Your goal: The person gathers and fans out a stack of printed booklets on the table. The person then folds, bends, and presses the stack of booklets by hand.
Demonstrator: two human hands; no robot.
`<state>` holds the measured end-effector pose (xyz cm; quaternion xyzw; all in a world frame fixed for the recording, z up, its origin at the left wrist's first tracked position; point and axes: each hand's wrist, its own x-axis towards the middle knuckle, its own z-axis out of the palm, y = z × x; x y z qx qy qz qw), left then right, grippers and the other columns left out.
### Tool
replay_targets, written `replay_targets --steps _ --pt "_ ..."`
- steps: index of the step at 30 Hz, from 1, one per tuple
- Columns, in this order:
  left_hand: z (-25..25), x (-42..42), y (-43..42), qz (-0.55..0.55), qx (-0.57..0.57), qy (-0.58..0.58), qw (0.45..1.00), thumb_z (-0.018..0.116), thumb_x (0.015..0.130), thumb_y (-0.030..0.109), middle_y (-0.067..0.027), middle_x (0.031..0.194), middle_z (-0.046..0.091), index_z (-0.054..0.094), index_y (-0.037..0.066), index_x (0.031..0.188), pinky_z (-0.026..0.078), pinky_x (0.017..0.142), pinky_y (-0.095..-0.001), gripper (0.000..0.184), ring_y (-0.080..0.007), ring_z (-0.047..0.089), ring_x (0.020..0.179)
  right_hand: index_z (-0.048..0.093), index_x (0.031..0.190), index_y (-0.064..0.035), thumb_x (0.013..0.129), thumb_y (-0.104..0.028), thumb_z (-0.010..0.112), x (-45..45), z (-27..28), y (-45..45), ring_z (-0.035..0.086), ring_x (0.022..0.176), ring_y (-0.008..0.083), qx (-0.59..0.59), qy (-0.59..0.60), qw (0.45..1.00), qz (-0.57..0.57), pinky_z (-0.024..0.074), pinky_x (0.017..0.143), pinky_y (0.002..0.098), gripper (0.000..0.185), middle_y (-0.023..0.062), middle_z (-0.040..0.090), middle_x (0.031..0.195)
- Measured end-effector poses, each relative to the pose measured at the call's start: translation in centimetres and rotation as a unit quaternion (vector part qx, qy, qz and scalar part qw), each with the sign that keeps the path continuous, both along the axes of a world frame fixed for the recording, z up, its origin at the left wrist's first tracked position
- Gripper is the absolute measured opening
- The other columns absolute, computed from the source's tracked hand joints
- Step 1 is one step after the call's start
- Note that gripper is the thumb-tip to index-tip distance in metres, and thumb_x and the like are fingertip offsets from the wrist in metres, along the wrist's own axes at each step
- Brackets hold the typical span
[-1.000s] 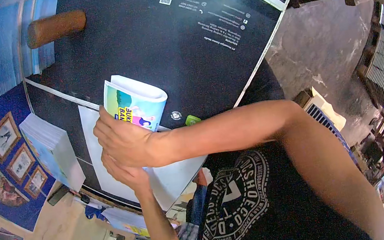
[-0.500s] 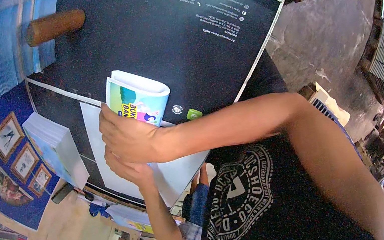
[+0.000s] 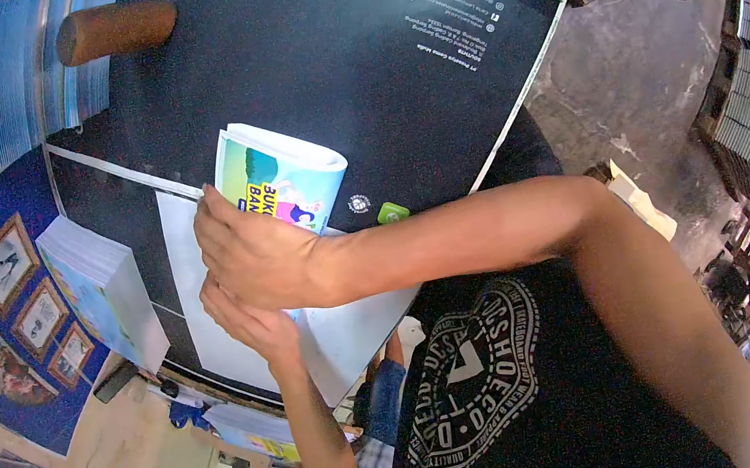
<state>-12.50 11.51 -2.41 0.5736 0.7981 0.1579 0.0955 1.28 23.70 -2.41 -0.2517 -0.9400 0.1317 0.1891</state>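
Note:
A paperback booklet (image 3: pixel 287 181) with a colourful cover and the letters "BUKU BAN" lies on the black table, its pages bent over in a curve at the far end. My right hand (image 3: pixel 264 252) rests across the booklet's near part, fingers close together along its left edge. Just below it, my left hand (image 3: pixel 252 326) presses against the same booklet, partly overlapped by the right hand. Both hands hide the booklet's near end. Under them a plain white sheet (image 3: pixel 199 308) covers the table's near edge.
A brown cylindrical roller (image 3: pixel 118 31) stands beside stacked blue booklets (image 3: pixel 37 82) at the upper left. Another thick stack (image 3: pixel 122 291) sits at the left edge. The black table (image 3: pixel 306 57) has printed text and white strips. Framed pictures (image 3: pixel 3 261) lie beyond on blue.
The whole view has shifted slightly. Both hands keep their places on the booklet, with the left hand's fingers a little nearer the right hand.

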Motion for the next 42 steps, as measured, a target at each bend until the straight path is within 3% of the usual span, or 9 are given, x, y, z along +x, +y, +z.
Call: replay_targets --steps 4,7,10,13,27,34,40,42 --pt "0.0 -0.3 0.4 -0.014 0.014 -0.026 0.999 0.045 0.104 0.042 -0.0253 0.119 0.054 0.053 -0.005 0.125 0.039 0.101 -0.0512 0.052 -0.0413 0.051 0.116 0.073 0.107 0.0001 0.086 -0.027 0.06 -0.1 0.1 0.2 0.059 0.121 0.0357 -0.007 0.005 1.0 -0.004 0.0364 0.113 0.0541 0.037 0.0173 0.069 0.117" --pt "0.2 -0.4 0.4 -0.008 -0.008 -0.003 1.0 0.041 0.106 0.043 -0.0268 0.122 0.055 0.054 -0.006 0.127 0.038 0.103 -0.0524 0.055 -0.0433 0.05 0.117 0.073 0.107 0.0015 0.085 -0.027 0.06 0.0 0.1 0.4 0.059 0.121 0.0355 -0.009 0.008 1.0 0.0 0.0364 0.113 0.0542 0.038 0.0178 0.068 0.118" --pt "0.2 1.0 0.4 0.013 0.033 0.064 0.997 0.036 0.107 0.028 -0.0269 0.123 0.055 0.054 -0.008 0.126 0.038 0.1 -0.0535 0.044 -0.0445 0.051 0.114 0.073 0.108 0.0025 0.085 -0.026 0.06 0.0 -0.2 0.1 0.059 0.121 0.0353 -0.011 0.028 1.0 -0.005 0.0362 0.113 0.0543 0.039 0.0186 0.068 0.118" --pt "0.3 1.2 0.4 0.015 0.04 0.069 0.997 0.037 0.106 0.025 -0.0276 0.123 0.055 0.055 -0.008 0.126 0.038 0.101 -0.0537 0.043 -0.0446 0.051 0.113 0.072 0.108 0.0028 0.086 -0.027 0.059 -0.1 -0.3 0.0 0.058 0.122 0.0352 -0.026 0.033 0.999 -0.004 0.0358 0.114 0.0543 0.04 0.0191 0.068 0.118" --pt "-0.4 0.6 1.0 0.023 0.027 0.05 0.998 0.038 0.106 0.024 -0.0256 0.118 0.056 0.055 -0.007 0.124 0.038 0.098 -0.0522 0.04 -0.0428 0.051 0.11 0.072 0.108 0.0 0.087 -0.029 0.059 -0.6 -0.4 0.5 0.059 0.119 0.0333 -0.002 0.008 1.0 -0.002 0.0365 0.113 0.0533 0.038 0.0167 0.066 0.121" --pt "0.0 1.0 0.8 0.031 0.062 0.086 0.994 0.04 0.105 0.023 -0.0245 0.116 0.057 0.059 -0.004 0.125 0.039 0.095 -0.0522 0.038 -0.042 0.052 0.108 0.073 0.103 -0.0019 0.091 -0.036 0.059 -0.8 -0.7 0.2 0.06 0.113 0.032 0.019 0.04 0.999 -0.005 0.0382 0.109 0.0547 0.039 0.0171 0.067 0.116" --pt "-0.6 0.2 0.5 -0.007 0.052 0.101 0.994 0.04 0.104 0.025 -0.0237 0.116 0.058 0.059 -0.002 0.126 0.04 0.096 -0.0534 0.039 -0.0423 0.053 0.109 0.073 0.095 -0.0072 0.092 -0.034 0.057 -1.0 -1.2 0.0 0.061 0.106 0.0284 0.006 0.068 0.998 -0.004 0.0391 0.106 0.0537 0.032 0.0104 0.067 0.1" --pt "-0.9 0.3 0.7 0.036 0.033 0.125 0.991 0.041 0.103 0.027 -0.0227 0.114 0.059 0.06 0.001 0.125 0.04 0.098 -0.0536 0.039 -0.0423 0.054 0.109 0.074 0.095 -0.0079 0.092 -0.034 0.058 -1.0 -1.2 0.1 0.061 0.106 0.0281 -0.004 0.069 0.998 0.004 0.04 0.105 0.053 0.031 0.0095 0.067 0.1"
